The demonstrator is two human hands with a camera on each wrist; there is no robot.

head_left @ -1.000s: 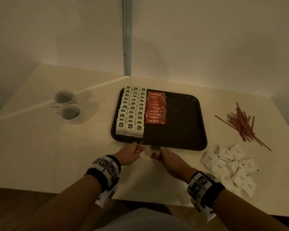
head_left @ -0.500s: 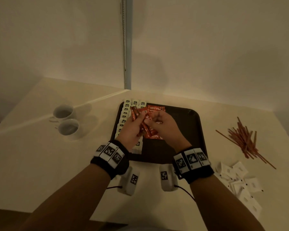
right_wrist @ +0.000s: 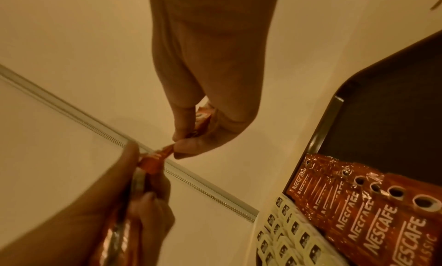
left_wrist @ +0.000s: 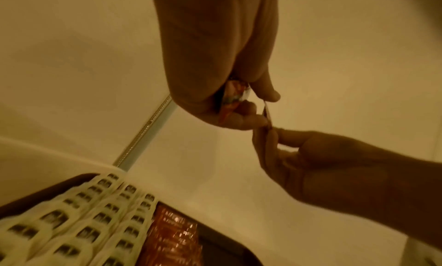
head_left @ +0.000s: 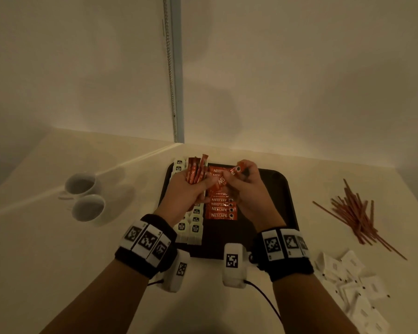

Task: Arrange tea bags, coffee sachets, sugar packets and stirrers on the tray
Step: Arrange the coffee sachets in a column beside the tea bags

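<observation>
Aloft, left hand (head_left: 188,192) grips glossy sachets (head_left: 196,170) (slim sticks).

— What kind of room is this?
— A dim one, lit warm and yellowish. Two plain pale walls (head_left: 299,68) meet in a corner at the far side, and a thin metal strip (head_left: 170,68) runs straight down that corner to the tabletop.
— And the furniture?
— One cream table (head_left: 46,261) pushed into the corner, its surface smooth and faintly glossy. Soft shadows fall on the far wall and across the table's left side.
</observation>
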